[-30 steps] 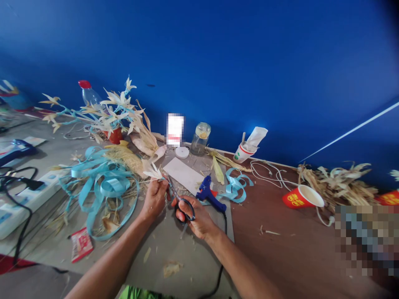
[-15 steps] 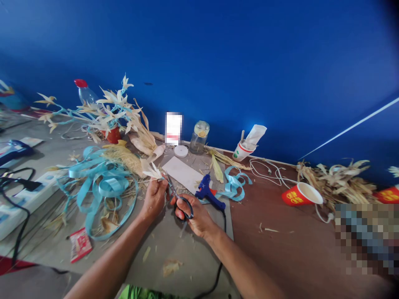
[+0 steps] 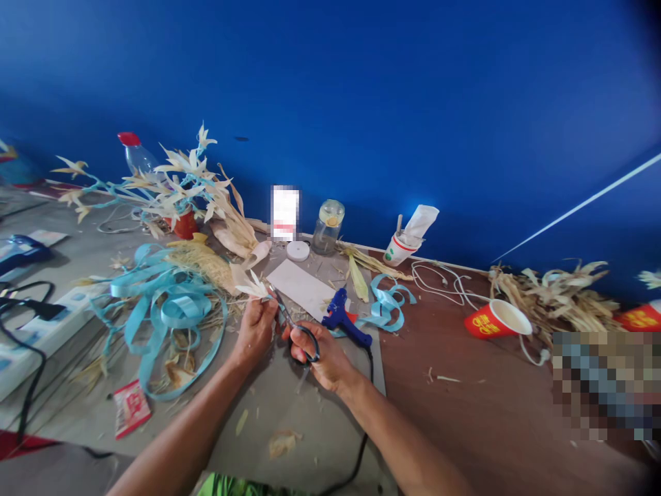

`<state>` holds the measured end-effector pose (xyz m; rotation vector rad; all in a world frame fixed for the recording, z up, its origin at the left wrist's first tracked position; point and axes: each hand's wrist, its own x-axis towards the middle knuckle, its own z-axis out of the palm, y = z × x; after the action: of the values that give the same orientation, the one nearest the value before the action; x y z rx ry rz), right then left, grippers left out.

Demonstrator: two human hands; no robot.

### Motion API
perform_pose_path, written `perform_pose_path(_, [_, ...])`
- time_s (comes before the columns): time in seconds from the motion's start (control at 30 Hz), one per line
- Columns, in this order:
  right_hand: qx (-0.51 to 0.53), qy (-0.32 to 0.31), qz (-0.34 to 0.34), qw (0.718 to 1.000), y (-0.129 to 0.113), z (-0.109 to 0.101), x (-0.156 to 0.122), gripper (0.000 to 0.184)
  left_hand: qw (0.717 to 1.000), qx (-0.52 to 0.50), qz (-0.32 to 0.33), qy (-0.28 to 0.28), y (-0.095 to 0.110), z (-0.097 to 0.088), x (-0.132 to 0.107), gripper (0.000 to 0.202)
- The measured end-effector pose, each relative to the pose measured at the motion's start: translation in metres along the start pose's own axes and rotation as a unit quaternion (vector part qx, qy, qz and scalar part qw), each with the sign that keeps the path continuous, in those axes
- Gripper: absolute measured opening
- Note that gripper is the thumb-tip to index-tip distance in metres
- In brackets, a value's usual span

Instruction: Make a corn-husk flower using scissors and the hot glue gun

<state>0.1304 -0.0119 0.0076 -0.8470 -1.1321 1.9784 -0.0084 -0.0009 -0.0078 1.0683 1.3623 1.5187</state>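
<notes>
My left hand [image 3: 258,325] is closed in a pinch on a pale corn husk flower [image 3: 255,286], whose pointed petals stick out above the fingers. My right hand [image 3: 321,358] grips a pair of scissors [image 3: 310,343] by the dark handles. The metal blades point up and left and lie close beside the left fingertips; whether they touch the flower's base I cannot tell. Just right of the hands lies a blue glue gun [image 3: 347,320], its nozzle side resting near a white card [image 3: 302,289]. A heap of light blue ribbon [image 3: 183,310] is left of my left hand.
Blue-stemmed husk flowers [image 3: 186,165] stand in a red cup at the back left. A glass jar [image 3: 326,231] and a white cup [image 3: 401,248] are along the blue wall. A red paper cup [image 3: 498,320] lies tilted at right. At left is a power strip [image 3: 56,337] with cables.
The view has shifted slightly, so the table things sit a little further left. Both hands keep nearly the same pose, with the flower and the scissors still held.
</notes>
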Motion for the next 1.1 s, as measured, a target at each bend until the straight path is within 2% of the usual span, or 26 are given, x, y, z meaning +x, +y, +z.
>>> perform_pose_path(0.13, [-0.005,0.000,-0.002,1.000,0.000,-0.001,0.001,0.041,0.999,0.018,0.030,-0.033,0.009,-0.001,0.000,0.018])
perform_pose_path(0.23, [-0.022,0.042,-0.020,0.999,-0.004,-0.008,0.003,0.043,0.998,0.018,0.036,-0.048,0.010,-0.003,0.003,0.023])
perform_pose_path(0.37, [-0.080,0.062,-0.062,0.993,-0.013,-0.019,0.004,0.038,0.997,0.011,-0.013,-0.076,0.007,-0.002,0.009,0.021])
perform_pose_path(0.43, [-0.116,0.067,-0.082,0.987,-0.015,-0.023,0.005,0.037,0.997,-0.004,-0.028,-0.068,0.005,-0.003,0.013,0.024])
perform_pose_path(0.53, [-0.195,0.114,-0.092,0.970,-0.014,-0.028,0.006,0.037,0.997,-0.064,-0.023,-0.028,0.002,-0.008,0.020,0.022])
perform_pose_path(0.6, [-0.286,0.164,-0.094,0.940,-0.013,-0.031,0.007,0.036,0.990,-0.125,-0.049,-0.030,0.003,-0.011,0.024,0.022])
perform_pose_path(0.7, [-0.443,0.204,-0.076,0.869,-0.016,-0.029,0.005,0.039,0.978,-0.188,-0.076,-0.045,0.006,-0.014,0.026,0.023])
perform_pose_path(0.8, [-0.559,0.192,-0.029,0.806,-0.023,-0.021,0.002,0.044,0.975,-0.198,-0.086,-0.054,0.009,-0.014,0.025,0.023])
perform_pose_path(0.97, [-0.709,0.169,0.027,0.684,-0.035,-0.003,0.004,0.034,0.975,-0.205,-0.070,-0.056,0.007,-0.013,0.024,0.019])
perform_pose_path(1.03, [-0.739,0.166,0.020,0.653,-0.036,0.002,0.010,0.030,0.977,-0.190,-0.065,-0.067,0.005,-0.013,0.025,0.018])
perform_pose_path(1.1, [-0.755,0.162,0.001,0.636,-0.035,0.005,0.017,0.026,0.980,-0.175,-0.061,-0.078,0.004,-0.013,0.025,0.018])
